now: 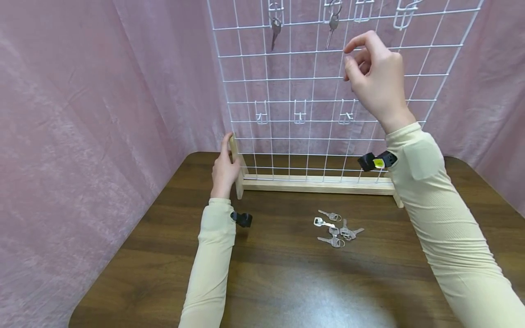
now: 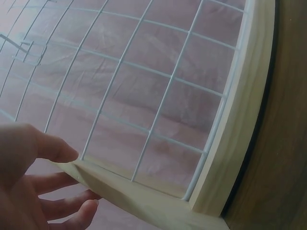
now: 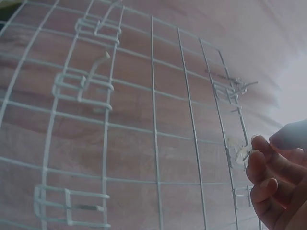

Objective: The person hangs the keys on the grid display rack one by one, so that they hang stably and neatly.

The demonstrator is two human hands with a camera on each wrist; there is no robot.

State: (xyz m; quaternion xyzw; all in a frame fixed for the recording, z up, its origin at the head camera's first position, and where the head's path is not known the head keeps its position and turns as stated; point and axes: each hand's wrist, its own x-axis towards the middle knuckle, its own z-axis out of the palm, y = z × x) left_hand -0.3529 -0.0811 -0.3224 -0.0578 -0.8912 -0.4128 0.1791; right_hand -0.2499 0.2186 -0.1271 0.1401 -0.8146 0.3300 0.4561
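At the far edge of the table [image 1: 287, 291] stands a white wire grid panel [image 1: 311, 91] in a wooden base [image 1: 316, 184]. The left hand [image 1: 224, 171] wraps its fingers around the base's left upright post, steadying it. The right hand [image 1: 375, 77] is raised before the upper right of the grid, fingers loosely curled with thumb and forefinger close together; I cannot tell whether they pinch anything. Two keys [image 1: 275, 29] already hang from hooks in the top row (the hooks [image 1: 404, 16] further right look bare), and a cluster of loose keys [image 1: 337, 228] lies on the table just in front of the base. I judge the main risk is the light panel tipping or sliding if the right hand pushes against the wire while the left grip slackens. A key ring could also miss the narrow hook and drop behind the grid.
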